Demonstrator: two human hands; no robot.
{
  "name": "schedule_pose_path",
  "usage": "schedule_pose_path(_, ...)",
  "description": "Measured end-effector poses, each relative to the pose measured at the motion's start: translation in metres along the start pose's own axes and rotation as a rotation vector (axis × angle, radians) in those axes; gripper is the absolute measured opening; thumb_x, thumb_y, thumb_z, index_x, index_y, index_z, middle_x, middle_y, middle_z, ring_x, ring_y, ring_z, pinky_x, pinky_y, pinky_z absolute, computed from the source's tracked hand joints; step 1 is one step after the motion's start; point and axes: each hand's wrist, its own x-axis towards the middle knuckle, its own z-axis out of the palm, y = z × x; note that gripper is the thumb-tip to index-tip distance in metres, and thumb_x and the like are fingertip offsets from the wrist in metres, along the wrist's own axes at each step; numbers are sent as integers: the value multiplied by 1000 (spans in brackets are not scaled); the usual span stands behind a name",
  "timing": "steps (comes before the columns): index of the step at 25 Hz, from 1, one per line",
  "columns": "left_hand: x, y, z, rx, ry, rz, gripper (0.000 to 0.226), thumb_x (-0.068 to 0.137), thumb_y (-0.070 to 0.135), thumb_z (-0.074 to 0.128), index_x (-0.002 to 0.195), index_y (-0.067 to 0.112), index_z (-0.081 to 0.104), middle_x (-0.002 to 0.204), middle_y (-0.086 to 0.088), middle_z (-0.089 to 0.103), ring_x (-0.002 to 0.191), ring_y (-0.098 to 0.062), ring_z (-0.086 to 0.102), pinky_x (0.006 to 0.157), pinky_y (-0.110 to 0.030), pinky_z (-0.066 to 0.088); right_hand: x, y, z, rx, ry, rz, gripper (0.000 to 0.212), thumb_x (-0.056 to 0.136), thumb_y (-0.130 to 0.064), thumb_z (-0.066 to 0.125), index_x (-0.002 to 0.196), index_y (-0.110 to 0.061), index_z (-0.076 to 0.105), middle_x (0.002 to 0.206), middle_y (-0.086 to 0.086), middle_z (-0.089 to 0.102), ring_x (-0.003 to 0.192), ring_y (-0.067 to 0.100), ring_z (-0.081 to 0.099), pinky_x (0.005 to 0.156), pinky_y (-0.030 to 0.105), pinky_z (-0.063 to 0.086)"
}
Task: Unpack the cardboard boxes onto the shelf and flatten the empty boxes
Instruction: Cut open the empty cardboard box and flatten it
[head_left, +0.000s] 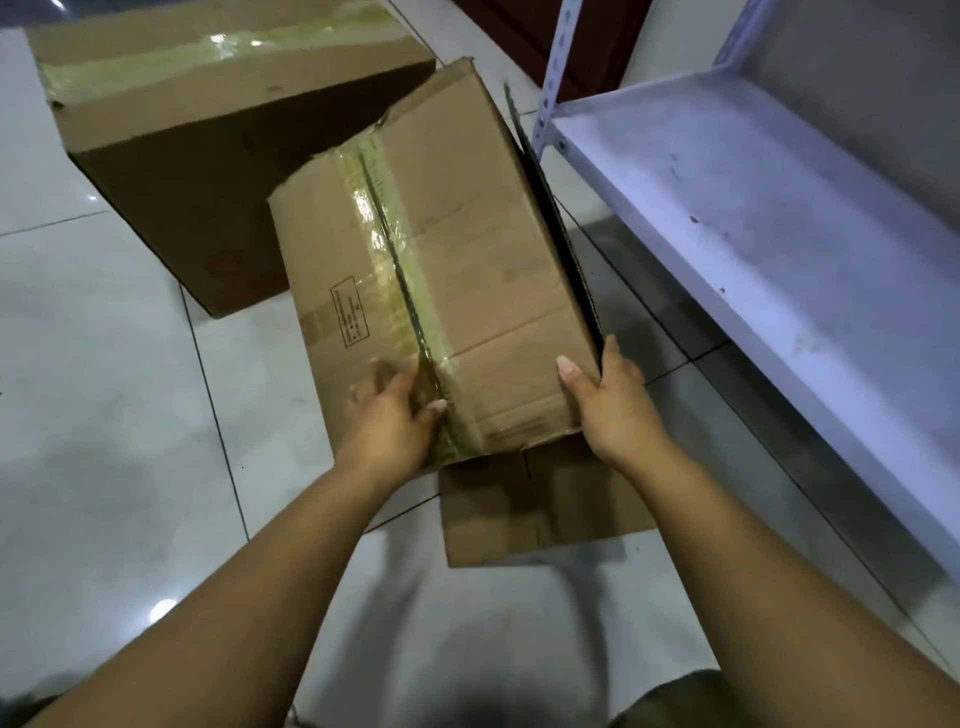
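Working the near cardboard box (467, 270) on the tiled floor (104, 389), just beside the white metal shelf (753, 218), we have both hands on its nearest end. Our left hand (392, 415) lies over the taped seam (400, 270) that runs down the top face, fingers (382, 382) curled into the seam line, thumb pressing the tape; whether they have got under a flap we cannot tell. Our right hand (610, 402) grips the right near corner, thumb on top, the other fingers wrapped around the side wall. One loose flap (535, 499) lies flat on the floor at the near end. A second, larger box (171, 150) sits behind and to the left, tape across its top, apparently unopened. Shelf board in view is bare and dusty, nothing stocked on it. Judgement: we are at the opening step for this box, or splitting its seam to collapse it; contents not visible, so we cannot say which. Next move likely calls for the right hand to brace the corner while the left pulls the seam apart, tape resisting, cardboard liable to tear.
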Motion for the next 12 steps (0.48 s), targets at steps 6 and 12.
schedule_pose_path(6, 8, -22, 3, -24, -74, -156, 85, 79, 65, 57, 140, 63, -2, 157, 1, -20, 141, -48, 1, 115, -59, 15, 5, 7, -1, -67, 5, -27, 71, 98, -53, 34, 155, -20, 8, 159, 5, 18, 143, 27, 24, 116, 44, 25)
schedule_pose_path(12, 7, -44, -5, -356, -84, -285, 116, 58, 63, 69, 145, 53, -6, 149, -10, 9, 137, -38, 23, 111, -45, 29, 5, 11, 11, -116, 8, -75, 70, 96, -58, 34, 154, -21, 17, 150, 9, 33, 134, 30, 39, 109, 48, 37)
